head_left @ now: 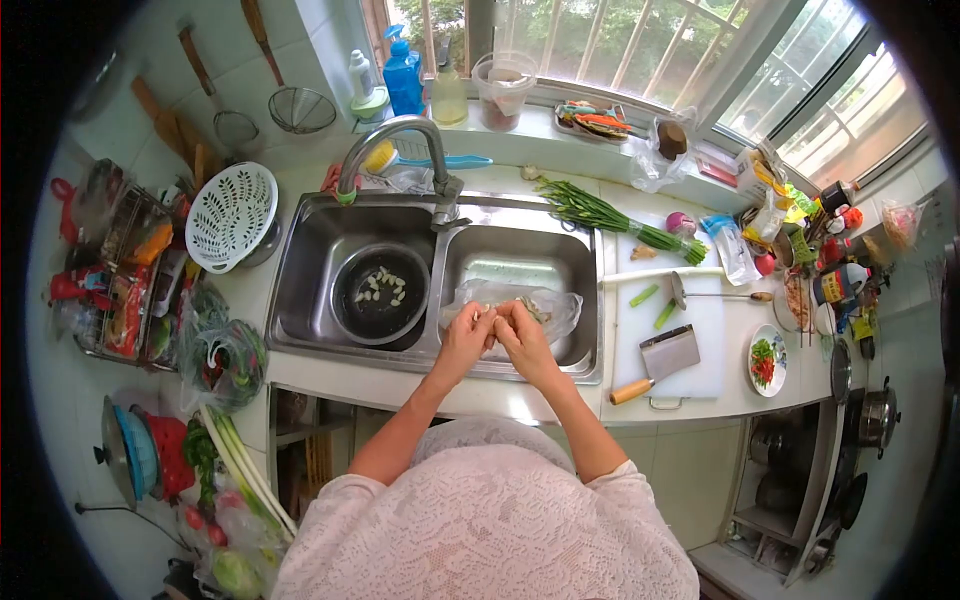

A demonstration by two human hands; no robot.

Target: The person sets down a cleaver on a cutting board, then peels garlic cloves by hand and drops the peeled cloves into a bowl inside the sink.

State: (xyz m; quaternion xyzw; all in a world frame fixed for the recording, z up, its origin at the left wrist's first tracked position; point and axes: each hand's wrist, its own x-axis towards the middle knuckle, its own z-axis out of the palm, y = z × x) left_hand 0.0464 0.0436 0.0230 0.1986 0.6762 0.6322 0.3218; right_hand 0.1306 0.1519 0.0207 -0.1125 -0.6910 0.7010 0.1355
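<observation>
Left hand [466, 338] and right hand [523, 337] meet above the bag [563, 309].
Fingers pinch close together; what they grip, I cannot tell. Bag in right basin [577, 262]; pale pieces [373, 296] in left basin's [309, 255] bowl [378, 338].

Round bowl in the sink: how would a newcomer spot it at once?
Find the double steel sink below the window. Its left basin holds the round bowl. Unlike the crumpled clear plastic bag in the right basin, the bowl has a dark interior with pale pieces scattered inside.
</observation>
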